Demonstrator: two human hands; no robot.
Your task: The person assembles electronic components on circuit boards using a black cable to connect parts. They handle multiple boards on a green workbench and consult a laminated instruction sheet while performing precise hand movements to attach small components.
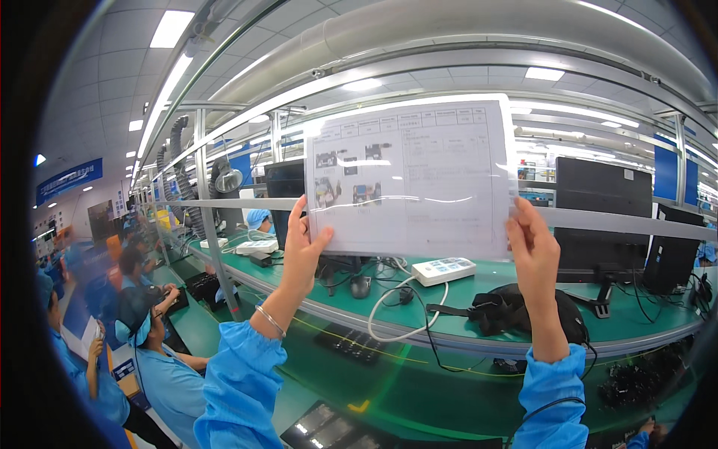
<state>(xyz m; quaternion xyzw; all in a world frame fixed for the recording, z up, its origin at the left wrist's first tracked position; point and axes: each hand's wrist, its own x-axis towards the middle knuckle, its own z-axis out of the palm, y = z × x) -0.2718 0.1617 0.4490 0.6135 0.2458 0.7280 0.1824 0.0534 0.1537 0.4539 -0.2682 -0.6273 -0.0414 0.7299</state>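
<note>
The left hand (301, 258) and right hand (535, 254) are holding a printed sheet in a glossy clear sleeve (449, 176) upright, well above the front edge of the green table (329, 297). The left thumb is pressing the near face by the lower left corner, its fingers nearly closing behind; the right thumb and fingers are pinching the right edge, toward the lower corner — how far these are reaching behind is not showing. Below the sheet's lower edge, a white power strip (444, 271) is lying on the table, back from its front edge. Pale reflections are streaking the sleeve — tilting it slightly should help reading, with both thumbs staying at the margins and the grip remaining light enough to avoid bowing.
</note>
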